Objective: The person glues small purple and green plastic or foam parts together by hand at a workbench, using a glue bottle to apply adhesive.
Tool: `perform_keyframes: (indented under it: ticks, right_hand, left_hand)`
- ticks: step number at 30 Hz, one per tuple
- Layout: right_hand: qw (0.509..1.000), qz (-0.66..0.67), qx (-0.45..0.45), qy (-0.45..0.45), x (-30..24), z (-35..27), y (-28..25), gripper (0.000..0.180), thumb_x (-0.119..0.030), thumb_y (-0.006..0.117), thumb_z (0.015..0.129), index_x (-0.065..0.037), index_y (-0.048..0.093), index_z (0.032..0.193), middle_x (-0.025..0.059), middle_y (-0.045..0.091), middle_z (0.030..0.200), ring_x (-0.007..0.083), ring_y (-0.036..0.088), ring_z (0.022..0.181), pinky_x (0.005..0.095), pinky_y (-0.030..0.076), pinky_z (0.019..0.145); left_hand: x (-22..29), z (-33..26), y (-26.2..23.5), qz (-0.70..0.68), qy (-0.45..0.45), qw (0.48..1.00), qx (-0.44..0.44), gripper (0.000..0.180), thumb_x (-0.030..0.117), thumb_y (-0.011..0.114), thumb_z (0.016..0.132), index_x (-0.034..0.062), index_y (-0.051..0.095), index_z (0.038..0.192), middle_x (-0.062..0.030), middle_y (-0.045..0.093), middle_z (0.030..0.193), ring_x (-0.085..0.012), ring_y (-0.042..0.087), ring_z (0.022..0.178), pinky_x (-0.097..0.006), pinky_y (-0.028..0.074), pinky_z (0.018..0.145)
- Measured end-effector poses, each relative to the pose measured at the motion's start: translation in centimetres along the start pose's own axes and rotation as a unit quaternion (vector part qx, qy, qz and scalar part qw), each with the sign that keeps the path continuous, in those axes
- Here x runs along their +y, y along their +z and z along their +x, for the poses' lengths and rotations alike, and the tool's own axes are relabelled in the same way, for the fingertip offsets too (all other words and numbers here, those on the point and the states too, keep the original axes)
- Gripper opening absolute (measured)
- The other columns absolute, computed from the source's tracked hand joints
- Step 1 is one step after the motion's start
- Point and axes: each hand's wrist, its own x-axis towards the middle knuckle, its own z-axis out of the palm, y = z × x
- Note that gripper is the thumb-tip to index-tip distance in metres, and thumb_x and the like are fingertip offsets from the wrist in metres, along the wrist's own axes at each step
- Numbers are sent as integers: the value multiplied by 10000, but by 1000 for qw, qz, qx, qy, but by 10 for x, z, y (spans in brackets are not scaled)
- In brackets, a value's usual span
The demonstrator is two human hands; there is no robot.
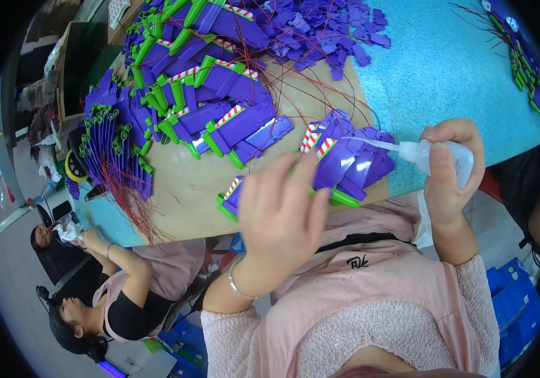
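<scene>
My right hand [451, 165] is wrapped round a small translucent squeeze bottle [462, 162]. Its long thin nozzle points left, over a small pile of purple plastic parts [339, 165] with red-and-white striped ends. Slightly blurred, my left hand [282, 211] is above the table's near edge, fingers stretched and thumb apart, with nothing visible in it. Partly beneath it lies a purple part with a green edge [227, 205]; the hand hides the rest, and I cannot tell whether they touch.
Many purple-and-green parts [219, 120] lie heaped on brown paper [188, 217], with loose red wires among them. Loose purple pieces [320, 28] are piled farther back. More green-and-purple parts [528, 75] lie at the far right of the blue tabletop [433, 69]. A co-worker [125, 296] sits at the left.
</scene>
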Motion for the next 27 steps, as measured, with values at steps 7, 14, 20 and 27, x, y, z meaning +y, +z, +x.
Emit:
perform_keyframes:
  ticks: [7,14,20,27]
  right_hand:
    - [1000,14,-26,10,1,2,5,109,-47,643,858,0,578,932,43,605,843,66,541,722,203,432,624]
    - [995,-22,-29,90,-9,-4,3,221,-220,637,874,-21,557,928,47,572,872,97,513,788,235,406,708]
    - [997,-3,-68,33,-11,-6,-1,108,-30,663,837,-2,599,919,51,618,841,85,570,726,212,447,632]
    - [993,28,-103,47,-15,-7,6,133,-19,709,799,-8,626,903,79,639,857,124,613,730,235,472,635]
  left_hand:
    - [-37,-51,-18,145,-199,967,-68,414,105,709,729,-17,521,1077,-166,552,953,-342,537,860,-412,413,814]
    - [-18,-22,-24,-8,-159,987,-7,452,63,716,716,-35,527,1114,-161,553,953,-314,556,844,-385,460,739]
    - [-9,-3,-14,25,-25,999,10,508,62,763,684,0,597,1160,-135,551,955,-273,583,769,-340,488,626]
    - [1,-2,-17,7,-69,997,-21,484,-2,729,695,4,594,1161,-143,530,987,-263,554,855,-337,475,730]
